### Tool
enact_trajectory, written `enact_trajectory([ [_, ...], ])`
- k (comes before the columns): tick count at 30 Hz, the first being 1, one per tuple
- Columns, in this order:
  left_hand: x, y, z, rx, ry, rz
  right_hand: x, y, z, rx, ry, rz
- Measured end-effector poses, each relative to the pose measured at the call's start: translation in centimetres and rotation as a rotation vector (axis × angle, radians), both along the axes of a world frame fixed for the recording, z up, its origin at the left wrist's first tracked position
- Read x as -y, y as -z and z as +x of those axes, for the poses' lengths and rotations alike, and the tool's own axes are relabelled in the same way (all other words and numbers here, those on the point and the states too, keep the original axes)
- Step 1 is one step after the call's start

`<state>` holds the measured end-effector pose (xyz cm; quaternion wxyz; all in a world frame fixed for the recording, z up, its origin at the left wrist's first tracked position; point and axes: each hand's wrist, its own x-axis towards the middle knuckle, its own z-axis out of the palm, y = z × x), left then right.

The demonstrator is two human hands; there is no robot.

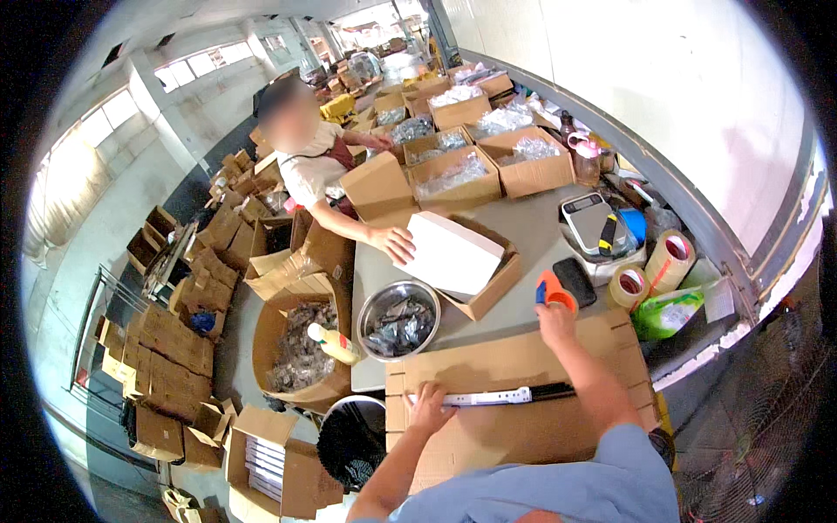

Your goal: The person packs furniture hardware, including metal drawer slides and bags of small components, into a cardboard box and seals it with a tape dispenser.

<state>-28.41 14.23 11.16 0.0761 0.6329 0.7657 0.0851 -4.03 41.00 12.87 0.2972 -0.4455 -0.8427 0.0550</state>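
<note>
On the flat cardboard [497, 440] in front of me lies a long white drawer slide [488, 398] with a black section [549, 391] running on to the right. My left hand [428, 408] grips the slide's left end, its fingers bent over it. Raised above the far right part of the cardboard, my right hand [555, 322] is closed around an orange tape dispenser [561, 295] with a blue part. A black phone-like slab [575, 281] lies just beyond that dispenser.
A person across the table rests a hand [392, 244] on a white box [453, 254] in a carton. Nearby stand a metal bowl [369, 308], a cream bottle [336, 343], tape rolls [670, 259], a scale [588, 218] and a green pouch [667, 311]. Cartons of bagged parts [453, 179] fill the far end.
</note>
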Motion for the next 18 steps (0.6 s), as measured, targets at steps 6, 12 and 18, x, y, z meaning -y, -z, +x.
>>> enact_trajectory([
  [6,1.7,0.0,-1.2,0.036,-0.211,0.060,-1.5,2.3,-1.9,-0.519,0.145,-0.597],
  [12,3.4,6.4,-2.8,0.354,-0.093,0.412,3.6,4.8,3.9,-0.049,0.082,-0.112],
  [18,0.6,1.3,1.4,0.554,-0.005,0.489,12.0,5.5,11.9,0.004,0.340,-0.305],
])
